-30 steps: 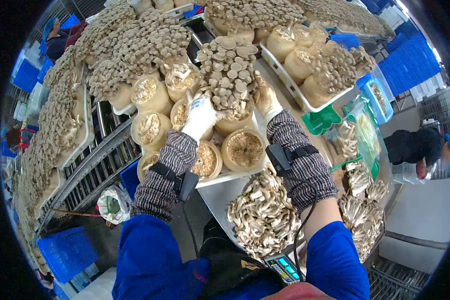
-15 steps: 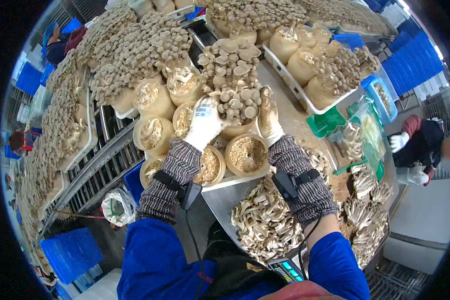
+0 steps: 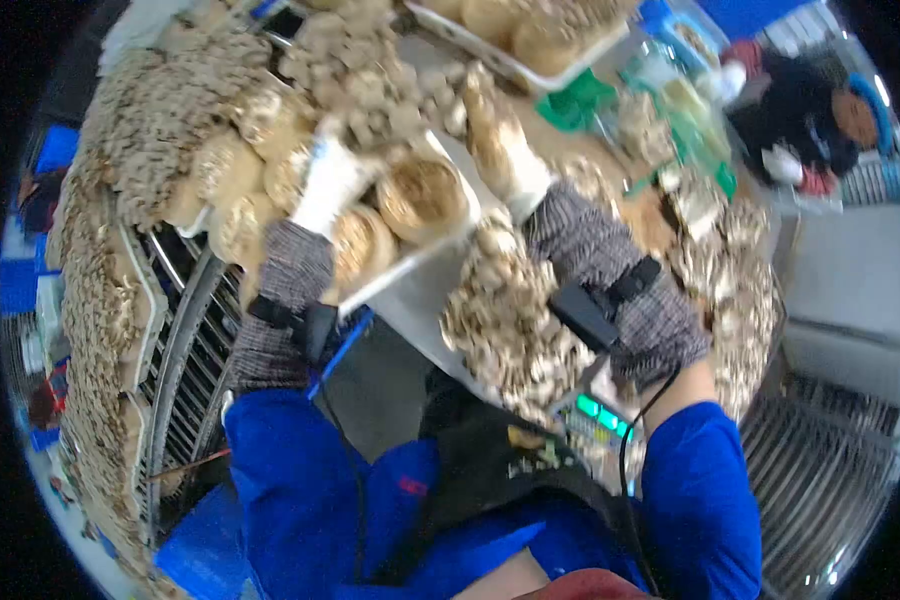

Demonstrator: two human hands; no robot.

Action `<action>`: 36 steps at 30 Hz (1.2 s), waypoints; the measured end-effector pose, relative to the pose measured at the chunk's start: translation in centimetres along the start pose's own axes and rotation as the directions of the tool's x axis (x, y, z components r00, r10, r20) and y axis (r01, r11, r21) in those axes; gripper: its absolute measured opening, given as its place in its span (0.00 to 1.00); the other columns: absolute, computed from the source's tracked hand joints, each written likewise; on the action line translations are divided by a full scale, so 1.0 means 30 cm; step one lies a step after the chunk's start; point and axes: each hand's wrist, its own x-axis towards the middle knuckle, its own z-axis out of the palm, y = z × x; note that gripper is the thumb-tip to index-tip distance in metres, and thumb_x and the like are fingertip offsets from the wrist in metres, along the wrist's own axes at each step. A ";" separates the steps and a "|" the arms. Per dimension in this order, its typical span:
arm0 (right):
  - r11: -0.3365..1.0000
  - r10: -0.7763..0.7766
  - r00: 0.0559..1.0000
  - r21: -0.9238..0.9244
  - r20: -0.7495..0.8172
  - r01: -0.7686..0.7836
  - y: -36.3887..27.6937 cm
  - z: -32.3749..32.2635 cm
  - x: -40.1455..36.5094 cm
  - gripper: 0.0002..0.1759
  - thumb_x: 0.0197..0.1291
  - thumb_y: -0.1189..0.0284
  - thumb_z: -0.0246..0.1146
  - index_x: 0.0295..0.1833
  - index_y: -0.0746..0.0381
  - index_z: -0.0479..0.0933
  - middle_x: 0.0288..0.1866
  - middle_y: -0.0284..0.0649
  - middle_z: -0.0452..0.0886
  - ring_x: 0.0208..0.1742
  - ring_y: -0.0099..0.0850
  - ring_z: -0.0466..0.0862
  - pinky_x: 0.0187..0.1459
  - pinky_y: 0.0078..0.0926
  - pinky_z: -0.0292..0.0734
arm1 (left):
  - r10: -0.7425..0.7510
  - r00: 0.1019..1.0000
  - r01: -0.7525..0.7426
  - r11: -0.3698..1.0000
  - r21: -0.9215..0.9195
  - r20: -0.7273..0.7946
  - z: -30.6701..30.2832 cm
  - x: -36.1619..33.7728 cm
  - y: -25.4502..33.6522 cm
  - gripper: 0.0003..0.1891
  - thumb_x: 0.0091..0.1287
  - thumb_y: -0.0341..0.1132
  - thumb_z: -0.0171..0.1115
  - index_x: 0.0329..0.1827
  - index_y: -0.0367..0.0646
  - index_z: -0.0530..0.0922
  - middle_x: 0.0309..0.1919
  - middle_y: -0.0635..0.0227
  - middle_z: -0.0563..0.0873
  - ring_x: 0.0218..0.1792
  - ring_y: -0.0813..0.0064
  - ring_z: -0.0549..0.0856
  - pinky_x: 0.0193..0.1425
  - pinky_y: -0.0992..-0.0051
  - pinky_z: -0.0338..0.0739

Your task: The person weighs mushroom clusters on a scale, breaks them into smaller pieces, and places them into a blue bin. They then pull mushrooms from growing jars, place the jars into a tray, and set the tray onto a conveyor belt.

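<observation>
My left hand (image 3: pixel 332 185), in a white glove, reaches over the tray (image 3: pixel 410 265) of bottles beside a grey-brown mushroom cluster (image 3: pixel 375 100). Its fingers are smeared by motion, and I cannot tell how they grip. To the right of the cluster, my right hand (image 3: pixel 502 145) in a stained glove points away from me with fingers stretched out, its inner side close to the outer caps. Between the hands, a bottle (image 3: pixel 420 195) shows its bare brown substrate top. Another bottle (image 3: pixel 358 240) with a pale crumbly top stands just below my left hand.
Loose mushrooms (image 3: pixel 515 320) lie heaped on the metal table, with a scale display (image 3: pixel 602 415) at the near edge. Green bags (image 3: pixel 580 100) lie at the right. Trayed mushrooms (image 3: pixel 170 120) line the left beside a roller conveyor (image 3: pixel 185 320). A co-worker (image 3: pixel 800 120) stands at the right.
The view has swung, so the scene sits further left and higher. My right hand has moved right relative to the tray, and the cluster no longer covers the brown-topped bottle's surroundings.
</observation>
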 end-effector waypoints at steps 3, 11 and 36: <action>0.994 -0.072 0.988 0.067 -0.134 0.081 -0.101 -0.144 -0.112 0.17 0.80 0.68 0.44 0.64 0.64 0.69 0.30 0.33 0.73 0.28 0.26 0.71 0.31 0.26 0.73 | 0.230 0.970 -0.214 0.961 -0.175 0.077 0.005 -0.024 0.107 0.39 0.50 0.42 0.81 0.63 0.34 0.72 0.55 0.50 0.83 0.57 0.57 0.82 0.55 0.64 0.82; -0.553 0.632 0.598 0.827 0.492 -0.096 -0.082 -0.353 -0.759 0.15 0.76 0.66 0.55 0.62 0.59 0.72 0.50 0.35 0.77 0.44 0.21 0.77 0.43 0.11 0.78 | 0.096 0.806 0.414 0.613 -0.672 0.584 0.323 -0.445 0.381 0.22 0.61 0.22 0.68 0.57 0.39 0.71 0.44 0.66 0.81 0.42 0.75 0.83 0.44 0.75 0.83; -0.116 0.868 0.288 0.730 0.404 -0.674 -0.405 -0.503 -1.333 0.29 0.75 0.57 0.55 0.72 0.65 0.64 0.58 0.43 0.81 0.53 0.31 0.83 0.54 0.28 0.79 | 0.139 0.962 -0.038 0.921 0.388 -0.236 -0.038 -0.070 -0.057 0.36 0.62 0.52 0.69 0.65 0.34 0.75 0.60 0.45 0.81 0.59 0.51 0.82 0.65 0.58 0.74</action>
